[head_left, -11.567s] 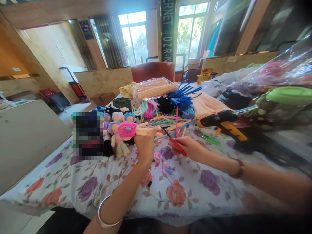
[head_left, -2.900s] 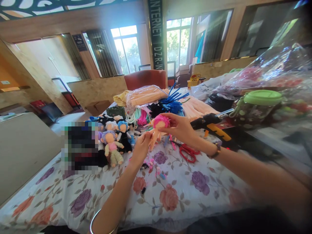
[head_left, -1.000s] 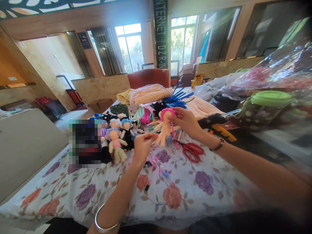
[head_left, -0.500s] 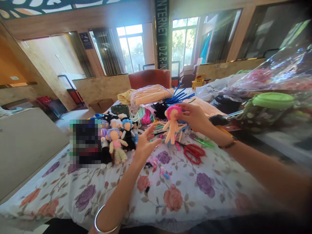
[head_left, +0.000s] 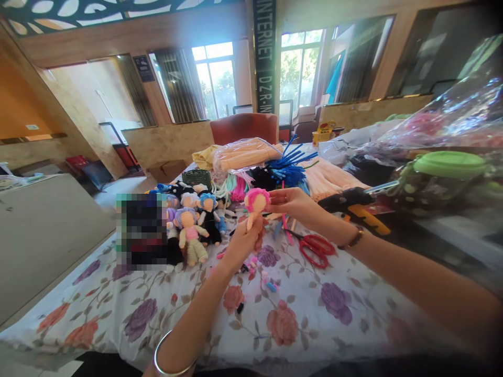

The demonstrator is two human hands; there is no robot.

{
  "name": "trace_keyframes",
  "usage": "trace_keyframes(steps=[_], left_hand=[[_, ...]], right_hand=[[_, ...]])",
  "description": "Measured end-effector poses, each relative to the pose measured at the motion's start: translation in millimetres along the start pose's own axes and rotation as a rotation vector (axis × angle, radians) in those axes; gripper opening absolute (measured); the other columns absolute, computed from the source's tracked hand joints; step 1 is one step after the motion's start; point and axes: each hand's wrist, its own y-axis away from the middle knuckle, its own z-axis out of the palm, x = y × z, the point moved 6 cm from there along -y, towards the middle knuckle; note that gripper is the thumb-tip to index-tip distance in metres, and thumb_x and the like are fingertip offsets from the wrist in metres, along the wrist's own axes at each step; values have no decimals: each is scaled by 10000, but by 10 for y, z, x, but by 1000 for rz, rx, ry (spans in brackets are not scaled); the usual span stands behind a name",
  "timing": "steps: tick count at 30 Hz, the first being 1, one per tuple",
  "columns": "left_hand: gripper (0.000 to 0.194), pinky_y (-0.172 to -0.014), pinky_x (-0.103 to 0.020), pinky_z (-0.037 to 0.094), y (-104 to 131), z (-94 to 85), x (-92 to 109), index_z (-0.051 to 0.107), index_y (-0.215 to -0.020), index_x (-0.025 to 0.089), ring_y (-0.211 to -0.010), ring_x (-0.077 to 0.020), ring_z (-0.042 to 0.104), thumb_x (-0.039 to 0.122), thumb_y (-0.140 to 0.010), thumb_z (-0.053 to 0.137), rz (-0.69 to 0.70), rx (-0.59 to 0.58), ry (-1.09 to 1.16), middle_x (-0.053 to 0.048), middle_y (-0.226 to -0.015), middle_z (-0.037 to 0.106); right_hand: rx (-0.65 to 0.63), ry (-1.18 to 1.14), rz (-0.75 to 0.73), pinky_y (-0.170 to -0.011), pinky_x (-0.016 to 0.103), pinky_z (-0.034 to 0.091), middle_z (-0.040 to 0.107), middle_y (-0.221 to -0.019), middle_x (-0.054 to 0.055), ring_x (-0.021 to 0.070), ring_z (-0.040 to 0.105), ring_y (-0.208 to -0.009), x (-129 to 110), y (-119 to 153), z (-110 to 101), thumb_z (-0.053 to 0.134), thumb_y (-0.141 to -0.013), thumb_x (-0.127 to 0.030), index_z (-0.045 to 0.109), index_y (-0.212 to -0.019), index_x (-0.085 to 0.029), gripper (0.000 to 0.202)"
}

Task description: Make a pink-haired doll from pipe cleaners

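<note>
A small doll (head_left: pixel 258 201) with bright pink hair and a plain peach face is held upright above the table. My left hand (head_left: pixel 244 238) is wrapped around its body, hiding most of the torso and legs. At the right side of the doll's head, the fingers of my right hand (head_left: pixel 291 204) close on the pink hair; the fingertips are partly hidden. Red-handled scissors (head_left: pixel 316 250) lie below my right hand, blades toward loose coloured strips. Small pink, black and blue scraps (head_left: pixel 269 283) are scattered in front of my left hand.
Finished dolls (head_left: pixel 192 236) stand grouped on the left. Blue pipe cleaners (head_left: pixel 293 161) and bagged peach ones (head_left: pixel 247 154) lie behind the hands. A black-and-orange glue gun (head_left: pixel 348 200) sits right, near a green-lidded jar (head_left: pixel 450 163). A flowered cloth (head_left: pixel 176 309) covers the table.
The doll has moved left and come upright. My left hand, open beside it before, is now closed around its body. My right hand has shifted from over the head to its right side.
</note>
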Motion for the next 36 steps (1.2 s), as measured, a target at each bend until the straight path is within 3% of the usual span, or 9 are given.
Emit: trace_keyframes(steps=[5, 10, 14, 17, 19, 21, 27, 30, 36], left_hand=[[388, -324, -173, 228, -24, -64, -5, 553, -783, 151, -337, -27, 315, 533, -744, 614, 18, 74, -34, 66, -534, 434], [367, -341, -170, 260, 1, -296, 128, 546, -818, 163, -358, -24, 348, 521, -759, 605, 213, 357, 80, 64, -581, 468], [325, -367, -168, 313, 87, -537, 225, 517, -844, 177, -376, -31, 396, 491, -789, 582, 390, 652, 197, 65, -590, 488], [302, -370, -171, 336, 136, -649, 235, 499, -835, 182, -381, -40, 417, 474, -801, 568, 417, 799, 231, 68, -584, 490], [288, -359, -171, 334, 144, -668, 243, 491, -819, 184, -376, -41, 421, 465, -809, 555, 419, 824, 205, 69, -585, 489], [270, -344, -168, 319, 140, -659, 247, 484, -807, 186, -365, -39, 413, 450, -821, 542, 417, 818, 178, 73, -583, 480], [267, -341, -169, 328, 135, -606, 251, 489, -811, 184, -361, -42, 424, 445, -825, 540, 406, 788, 168, 71, -584, 488], [289, -346, -168, 328, 138, -593, 252, 494, -806, 177, -360, -39, 412, 460, -815, 550, 400, 785, 182, 69, -583, 487], [253, -348, -172, 346, 124, -594, 253, 501, -803, 171, -371, -49, 416, 421, -830, 531, 410, 772, 145, 58, -583, 494]], right_hand=[[58, -39, 104, -556, 218, 519, 683, -626, -1, 98, 624, -549, 81, -16, -82, 811, -587, -235, 684, -852, -130, 312], [-41, -84, 97, -594, 213, 526, 700, -692, 13, 81, 618, -564, 110, 16, -21, 810, -585, -281, 687, -794, -137, 282], [-297, 49, 91, -604, 246, 547, 716, -691, 12, 115, 652, -583, 203, 106, 208, 725, -683, -275, 685, -872, -137, 237], [-545, 364, -100, -714, 267, 548, 746, -843, 25, 154, 694, -784, 125, 263, 462, 611, -737, -96, 693, -987, -170, 273], [-638, 649, -269, -845, 276, 505, 724, -1038, 45, 164, 672, -932, 28, 382, 607, 552, -698, 38, 687, -1065, -189, 452], [-667, 851, -353, -860, 287, 496, 725, -1025, 63, 169, 672, -910, -49, 463, 702, 510, -720, 52, 668, -1117, -173, 484], [-756, 1000, -514, -995, 303, 431, 496, -1380, 114, 190, 508, -1224, -113, 566, 798, 390, -642, 128, 596, -1184, -130, 634], [-744, 1032, -520, -886, 289, 494, 624, -1197, 107, 175, 611, -1050, -14, 527, 719, 378, -688, 99, 604, -1158, -130, 570], [-598, 1114, -514, -862, 281, 488, 666, -1110, 59, 169, 617, -1001, 170, 352, 492, 382, -690, 84, 626, -1147, -192, 587]])
